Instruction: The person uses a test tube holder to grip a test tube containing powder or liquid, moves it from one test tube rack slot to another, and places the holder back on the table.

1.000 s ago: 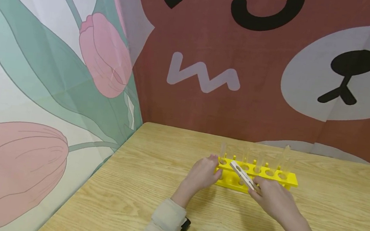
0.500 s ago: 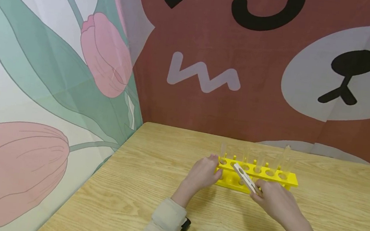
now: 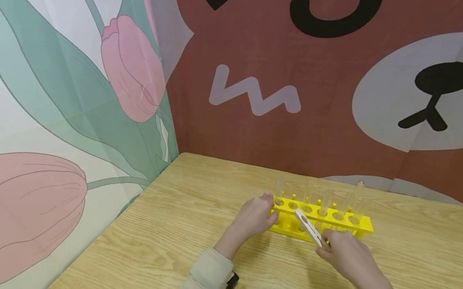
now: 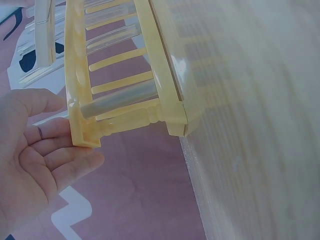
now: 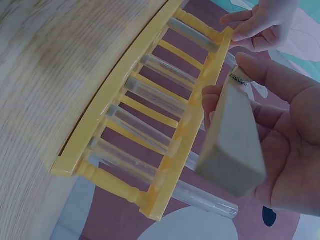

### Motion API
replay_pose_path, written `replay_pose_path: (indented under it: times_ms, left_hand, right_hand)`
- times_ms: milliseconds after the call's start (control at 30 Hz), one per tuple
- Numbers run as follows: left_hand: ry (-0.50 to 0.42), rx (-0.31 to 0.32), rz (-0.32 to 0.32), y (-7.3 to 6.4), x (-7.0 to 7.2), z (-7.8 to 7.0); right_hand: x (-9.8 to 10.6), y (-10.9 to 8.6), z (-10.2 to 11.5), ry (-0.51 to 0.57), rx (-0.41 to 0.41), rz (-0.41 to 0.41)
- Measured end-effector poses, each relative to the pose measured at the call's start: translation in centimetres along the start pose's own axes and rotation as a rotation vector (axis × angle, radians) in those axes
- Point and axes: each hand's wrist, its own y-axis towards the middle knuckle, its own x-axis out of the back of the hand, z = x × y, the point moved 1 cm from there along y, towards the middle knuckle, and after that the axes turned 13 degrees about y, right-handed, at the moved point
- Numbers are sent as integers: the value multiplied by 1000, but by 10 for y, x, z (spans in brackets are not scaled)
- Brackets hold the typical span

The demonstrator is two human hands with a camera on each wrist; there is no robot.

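Note:
A yellow test tube rack [image 3: 367, 224] stands on the table, with several clear test tubes [image 3: 324, 200] in its holes. One hole, second from the left, has no tube in it. My left hand [image 3: 252, 216] holds the rack's left end; in the left wrist view its thumb and fingers lie around the end of the top plate. My right hand [image 3: 344, 250] pinches a wooden test tube holder [image 3: 309, 226] between thumb and fingers. The holder slants up and left, its tip close by the front edge of the top plate, with no tube in it.
The wood-grain table [image 3: 191, 197] reaches back to a brown cloth backdrop [image 3: 258, 138] with a bear print. On the left hangs a flower-print cloth [image 3: 68, 111] along the table's edge. The glass tubes rise above the rack's top plate, one higher than the others.
My right hand has drawn the test tube holder slightly right and toward me, so its tip has moved off the rack's holes to the front edge. My left hand stays on the rack.

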Motion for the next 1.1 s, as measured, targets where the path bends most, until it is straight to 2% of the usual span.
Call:
replay_pose_path:
  times_ms: [367,867,1100]
  left_hand:
    - [10,-4,-4,0,1,0]
    - [-3,-4,7,0,0,0]
    - [-9,-5,-8,0,-1,1]
  right_hand:
    - [-1,0,-4,24,-21,34]
    - [-3,-3,-8,6,-26,53]
    - [-4,-4,-12,-17,-22,75]
